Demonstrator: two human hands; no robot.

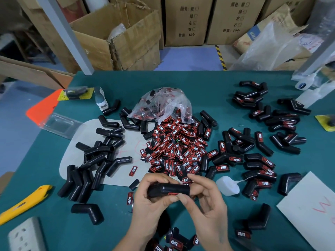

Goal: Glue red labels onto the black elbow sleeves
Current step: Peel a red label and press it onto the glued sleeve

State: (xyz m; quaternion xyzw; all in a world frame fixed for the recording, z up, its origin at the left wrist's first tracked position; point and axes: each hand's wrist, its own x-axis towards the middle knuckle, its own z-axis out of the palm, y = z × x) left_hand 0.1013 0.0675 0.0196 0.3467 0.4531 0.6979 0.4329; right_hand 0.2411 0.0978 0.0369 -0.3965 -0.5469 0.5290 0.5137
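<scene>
- Two hands meet low in the middle of our view, above a teal table point(208, 84), and together they hold one black elbow sleeve point(168, 188) level between them.
- Our left hand point(152, 198) is curled around the sleeve's left end, thumb on top.
- Our right hand point(204, 198) steadies the right end, and its fingertips point(182, 197) pinch at a sliver of red on the sleeve's near side. That looks like a red label point(172, 194) being pressed down, though most of it is hidden.
- A heap of loose labels point(179, 151) lies just beyond our hands, spilling out of a clear plastic bag point(163, 104).
- Unlabelled sleeves point(97, 160) sit in a pile to our left, partly on a pale sheet point(134, 140). Labelled sleeves point(257, 167) lie to our right.
- A small white glue bottle point(227, 185) lies on its side just beside our right hand.
- A yellow utility knife point(25, 203) rests near the left edge, and cardboard boxes point(126, 33) stand beyond the table.
- We judge the step in hand to be seating a label on this sleeve.
- Next we would likely need firm, even pressure along the label until it holds, then a place for the sleeve with the finished ones on the right.
</scene>
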